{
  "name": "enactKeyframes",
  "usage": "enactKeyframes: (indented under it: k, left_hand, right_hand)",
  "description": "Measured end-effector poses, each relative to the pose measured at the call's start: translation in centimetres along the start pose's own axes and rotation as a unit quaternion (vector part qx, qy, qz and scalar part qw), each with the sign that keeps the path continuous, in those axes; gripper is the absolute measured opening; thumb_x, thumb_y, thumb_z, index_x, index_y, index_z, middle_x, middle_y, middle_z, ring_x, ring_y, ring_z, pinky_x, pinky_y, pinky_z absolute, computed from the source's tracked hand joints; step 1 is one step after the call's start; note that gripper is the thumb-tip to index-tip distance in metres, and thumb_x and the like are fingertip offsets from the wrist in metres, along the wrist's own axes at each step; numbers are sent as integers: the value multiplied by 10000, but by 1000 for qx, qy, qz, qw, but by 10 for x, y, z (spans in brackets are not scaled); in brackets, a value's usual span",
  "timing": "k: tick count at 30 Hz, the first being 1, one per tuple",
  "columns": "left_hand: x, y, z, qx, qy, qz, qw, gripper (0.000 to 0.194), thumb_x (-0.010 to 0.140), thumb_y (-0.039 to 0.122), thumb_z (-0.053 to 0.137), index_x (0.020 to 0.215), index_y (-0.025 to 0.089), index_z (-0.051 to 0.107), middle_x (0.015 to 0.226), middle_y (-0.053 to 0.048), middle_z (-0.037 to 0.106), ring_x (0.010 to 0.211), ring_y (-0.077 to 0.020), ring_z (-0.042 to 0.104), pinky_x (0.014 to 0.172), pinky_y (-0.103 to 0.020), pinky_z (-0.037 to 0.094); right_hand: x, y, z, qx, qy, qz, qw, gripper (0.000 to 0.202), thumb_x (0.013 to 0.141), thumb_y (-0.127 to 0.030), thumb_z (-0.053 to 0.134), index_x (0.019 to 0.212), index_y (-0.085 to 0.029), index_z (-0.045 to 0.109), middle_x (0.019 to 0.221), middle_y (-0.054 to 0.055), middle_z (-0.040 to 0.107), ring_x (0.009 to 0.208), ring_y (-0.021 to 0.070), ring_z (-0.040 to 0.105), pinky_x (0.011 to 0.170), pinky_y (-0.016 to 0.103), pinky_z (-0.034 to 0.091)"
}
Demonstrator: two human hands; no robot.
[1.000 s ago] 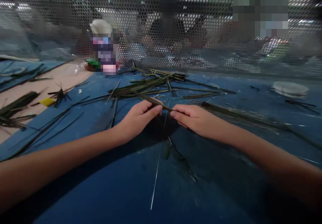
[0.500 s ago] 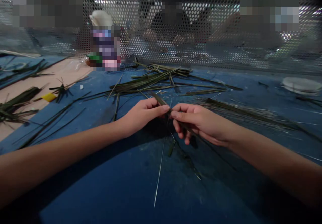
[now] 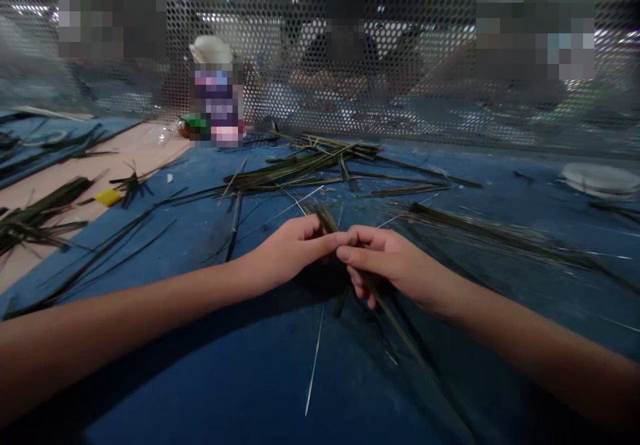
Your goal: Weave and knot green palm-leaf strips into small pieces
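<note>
Both hands (image 3: 393, 255) pinch a green strip (image 3: 401, 333); its length slants to lower right.

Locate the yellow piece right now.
Head view, left side: the yellow piece lies near the blue surface's edge, between the dark leafy bundle and the small dark tangle.

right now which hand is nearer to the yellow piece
Left. The left hand is to the right of the yellow piece; the right hand is farther right, beyond the left hand.

Dim light, dark lower corners
</note>
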State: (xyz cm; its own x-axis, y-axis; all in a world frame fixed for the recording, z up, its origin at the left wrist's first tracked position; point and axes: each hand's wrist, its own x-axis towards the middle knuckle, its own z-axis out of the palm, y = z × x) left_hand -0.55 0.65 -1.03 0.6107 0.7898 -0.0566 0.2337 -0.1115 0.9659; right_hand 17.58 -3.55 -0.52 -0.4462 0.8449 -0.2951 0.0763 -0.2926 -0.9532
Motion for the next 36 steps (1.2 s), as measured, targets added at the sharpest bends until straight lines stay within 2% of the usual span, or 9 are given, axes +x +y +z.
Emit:
enactKeyframes:
  k: [7,9,13,18,22,24,27,30,36]
  left_hand:
    - [0,-2,-2,-34,13,-9,999,289,846,422,566,765,146,542,653,40,521,573,-72,450,539,-203,347]
    - [-1,-3,-2,-29,-8,-10,999,311,845,432,568,726,147,530,611,46,505,547,-67,435,517,-201,323]
    - [-1,-2,-2,-38,-40,-12,998,335,849,441,556,693,146,530,570,52,479,519,-64,412,495,-201,294]
    - [-1,1,-2,-40,-38,-4,998,313,880,393,512,689,148,548,600,32,513,529,-70,440,499,-201,310]
    - [-1,2,-2,-33,-46,6,998,292,890,383,499,718,153,553,648,28,546,559,-72,462,517,-196,330]
    - [-2,2,-2,-28,-42,10,999,275,889,386,508,746,156,551,686,28,559,584,-71,468,530,-194,339]
    - [-2,2,0,-33,-27,14,999,231,867,367,556,767,161,522,678,48,530,588,-66,449,535,-189,335]
    - [0,1,1,-56,-16,8,998,201,847,330,584,771,162,504,645,61,494,570,-64,426,521,-187,320]
    - [1,2,-5,-68,-46,-20,996,229,847,345,585,736,153,527,579,53,492,527,-59,411,486,-184,289]
  right_hand:
    - [4,8,3,86,167,-53,981,210,853,-355,593,744,-194,516,553,-72,437,438,53,389,389,166,323]
    - [4,8,2,70,149,-59,985,216,856,-380,597,775,-189,536,569,-72,435,455,46,361,402,166,286]
    - [1,5,4,29,54,-52,997,202,842,-380,634,866,-191,567,578,-74,458,453,47,335,411,190,229]
    - [0,4,6,122,93,-49,987,189,842,-311,635,769,-196,503,477,-104,358,396,41,256,404,196,189]
    - [3,8,8,143,121,-60,980,198,834,-315,637,762,-207,488,445,-111,335,368,42,239,387,193,179]
    - [3,9,10,126,132,-69,981,187,839,-330,628,785,-212,494,465,-104,381,372,45,264,384,190,197]
    - [2,9,13,76,135,-73,985,151,848,-324,608,837,-210,510,576,-67,505,449,63,399,414,187,291]
    - [2,7,13,53,133,-60,988,122,830,-275,612,861,-204,519,596,-58,497,516,85,456,448,193,357]
    - [2,6,10,48,114,-56,991,109,812,-230,607,885,-193,535,703,-26,554,553,84,479,457,191,373]
